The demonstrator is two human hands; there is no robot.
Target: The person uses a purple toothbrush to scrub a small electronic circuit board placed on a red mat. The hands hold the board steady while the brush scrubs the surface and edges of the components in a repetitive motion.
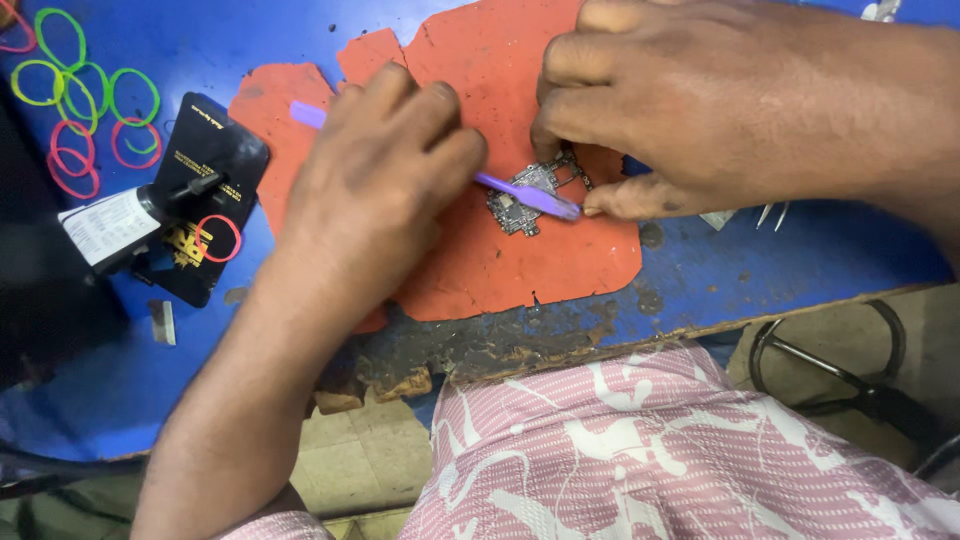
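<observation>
Orange mat (500,270) carries a small circuit board (530,195) at its middle; the right hand (720,110) pins it with fingertips, the left hand (380,180) grips a purple brush (520,192), mid-scrub across it.

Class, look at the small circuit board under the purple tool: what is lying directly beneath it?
The circuit board rests on a torn orange mat, which lies on the blue table. The right hand covers the board's upper edge.

Bare orange mat (500,270) lies open below the circuit board (530,195); rubber bands (85,100) crowd far left.
</observation>
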